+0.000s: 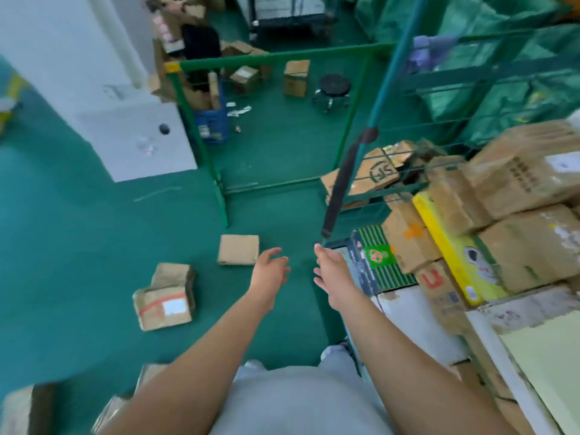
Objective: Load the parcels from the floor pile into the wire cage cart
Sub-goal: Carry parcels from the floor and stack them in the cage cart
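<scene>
Currently three loose parcels on the green floor [94, 246] in front: flat brown parcel [238, 249] lying flat, just beyond the left hand; taped parcel [163, 306] with red strip and white label nearer and to the left, tilted; smaller brown parcel [174, 274] leaning against its far side. More cardboard cut off at the bottom-left edge, too blurred to detail. Wire cage cart [439, 183] at right, green frame, already stacked: large brown cartons [527, 174] on top, yellow box [452, 249] with a cat picture standing on edge between them, green patterned box [381, 259] at the near corner, white carton [411, 321] below. Left hand [270, 271] stretched forward, fingers spread and loose, holding nothing, hovering above the floor just beside the flat brown parcel, not touching it. Right hand [331, 271] likewise extended, fingers released, empty, just beside the green patterned box; contact cannot be told. Black strap [342, 183] hanging down along the teal cart post [395, 58], ending just above the right hand. Further out: empty green frame [266, 58] standing on the floor, blue crate [210, 124] with cardboard in it, black stool [334, 89], scattered boxes [296, 76] behind, white pillar [131, 136] at left, green sacks [486, 26] top right.
</scene>
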A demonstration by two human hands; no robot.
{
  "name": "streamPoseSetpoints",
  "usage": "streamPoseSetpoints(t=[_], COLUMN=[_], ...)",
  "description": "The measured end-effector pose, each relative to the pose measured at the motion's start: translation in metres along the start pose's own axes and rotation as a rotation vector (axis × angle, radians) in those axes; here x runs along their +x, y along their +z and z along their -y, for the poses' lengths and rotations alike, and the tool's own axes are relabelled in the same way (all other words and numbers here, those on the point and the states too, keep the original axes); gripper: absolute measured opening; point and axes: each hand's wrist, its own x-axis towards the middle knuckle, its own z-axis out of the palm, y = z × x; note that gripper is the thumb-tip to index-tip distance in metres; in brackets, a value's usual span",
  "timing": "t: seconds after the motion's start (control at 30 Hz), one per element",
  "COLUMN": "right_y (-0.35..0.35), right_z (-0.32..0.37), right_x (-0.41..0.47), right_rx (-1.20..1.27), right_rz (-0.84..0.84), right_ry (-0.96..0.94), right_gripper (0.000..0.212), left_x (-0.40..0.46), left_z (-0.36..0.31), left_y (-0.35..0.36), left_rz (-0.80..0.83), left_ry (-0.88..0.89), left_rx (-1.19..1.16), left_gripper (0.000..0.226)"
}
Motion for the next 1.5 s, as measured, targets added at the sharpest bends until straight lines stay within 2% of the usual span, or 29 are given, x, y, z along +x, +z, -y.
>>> streamPoseSetpoints(t=[0.1,0.3,0.5,0.7,0.83,0.9,1.0,1.13,1.27,1.5], right_y=[0.050,0.135,0.192,0.247,0.286,0.307,0.331,0.351,0.359,0.369], right_z=[-0.006,-0.011,-0.015,-0.016,-0.012,-0.004,0.015,0.043,0.069,0.068], right_x=[-0.014,-0.037,-0.042,-0.019,0.010,0.030,0.066,0.121,0.183,0.299], right_rx=[-0.088,-0.250,-0.422,-0.517,-0.582,-0.592,-0.594,-0.606,-0.615,-0.630], right_rz=[0.096,0.247,0.394,0.488,0.561,0.599,0.617,0.603,0.558,0.424], right_ry=[-0.010,-0.051,-0.078,-0.026,0.057,0.111,0.168,0.214,0.264,0.388], right_gripper=[0.044,0.041,0.012,0.033,0.045,0.044,0.042,0.035,0.016,0.018], left_x=[-0.007,-0.019,-0.019,-0.002,0.019,0.036,0.074,0.133,0.202,0.325], left_z=[0.006,0.020,0.032,0.034,0.029,0.022,0.007,-0.023,-0.047,-0.045], left_y=[-0.059,-0.139,-0.190,-0.227,-0.247,-0.256,-0.261,-0.255,-0.252,-0.274], left_rz=[-0.099,-0.267,-0.409,-0.518,-0.606,-0.655,-0.683,-0.665,-0.611,-0.496], left_ry=[0.002,0.003,-0.036,-0.088,-0.164,-0.213,-0.277,-0.352,-0.390,-0.446], left_rx=[-0.056,-0.203,-0.369,-0.451,-0.487,-0.486,-0.463,-0.422,-0.356,-0.200], left_gripper=[0.025,0.025,0.023,0.030,0.027,0.021,0.017,0.027,0.032,0.036])
